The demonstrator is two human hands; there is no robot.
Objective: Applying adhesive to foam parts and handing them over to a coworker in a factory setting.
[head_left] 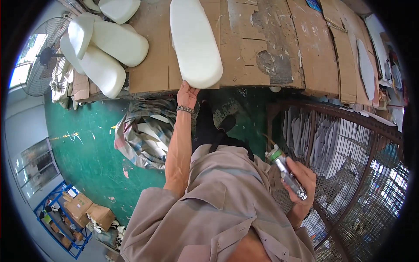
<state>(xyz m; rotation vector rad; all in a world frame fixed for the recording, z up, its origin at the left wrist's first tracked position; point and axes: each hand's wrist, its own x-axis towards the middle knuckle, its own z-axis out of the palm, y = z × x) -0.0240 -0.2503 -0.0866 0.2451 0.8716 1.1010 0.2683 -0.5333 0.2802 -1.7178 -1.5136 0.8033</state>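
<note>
A long white foam pad [196,43] with rounded ends lies on the cardboard-covered bench, its near end by the bench edge. My left hand [187,94], with a metal bracelet at the wrist, grips that near end; some of its fingers are hidden under the pad. Off to the right, away from the bench, my right hand [301,183] is closed round a silver metal tool that looks like a spray gun [286,170], with a green collar. Its front points up and away from me. Several similar white pads [102,67] lie heaped at the bench's left.
Cardboard sheets [257,43] cover the bench, stained and torn in places. A rusty wire rack [340,135] holding grey flat pieces stands close on my right. Bundled cloth [146,137] lies on the green floor [83,153]. At left are a fan [43,56] and a blue shelf [56,222] with boxes.
</note>
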